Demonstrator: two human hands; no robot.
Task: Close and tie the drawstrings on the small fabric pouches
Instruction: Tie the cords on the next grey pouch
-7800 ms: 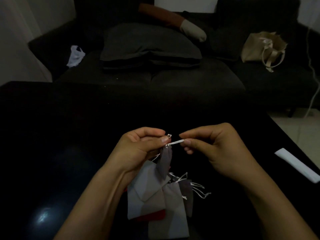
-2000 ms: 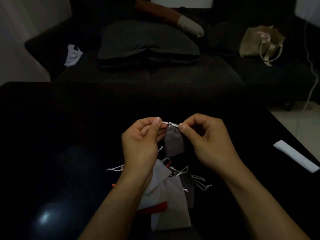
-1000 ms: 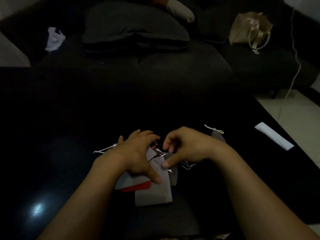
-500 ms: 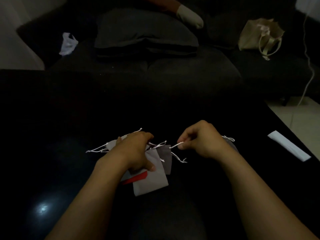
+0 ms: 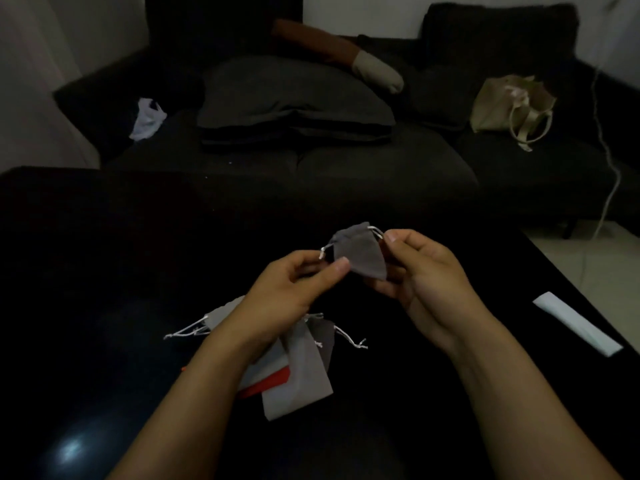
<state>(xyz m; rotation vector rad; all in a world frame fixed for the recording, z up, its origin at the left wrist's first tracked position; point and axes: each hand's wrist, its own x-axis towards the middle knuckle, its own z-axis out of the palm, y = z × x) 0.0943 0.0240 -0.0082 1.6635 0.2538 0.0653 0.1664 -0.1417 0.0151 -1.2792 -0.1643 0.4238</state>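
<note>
A small dark grey pouch [image 5: 360,252] hangs in the air between my two hands, above the black table. My left hand [image 5: 291,289] pinches the white drawstring at the pouch's left corner. The drawstring end at its upper right corner is pinched by my right hand [image 5: 424,271]. Below my left forearm lies a pile of pouches [image 5: 301,368], light grey and dark grey with a red one underneath, their white strings trailing out to both sides.
The glossy black table [image 5: 104,271] fills the near view. A white folded strip [image 5: 576,323] lies at its right edge. Beyond stands a dark sofa with a grey cushion [image 5: 294,98], a beige tote bag [image 5: 512,105] and a white cloth [image 5: 147,117].
Both hands have risen from the pile. A dark grey pouch that lay on the table is now lifted and held by its strings between them.
</note>
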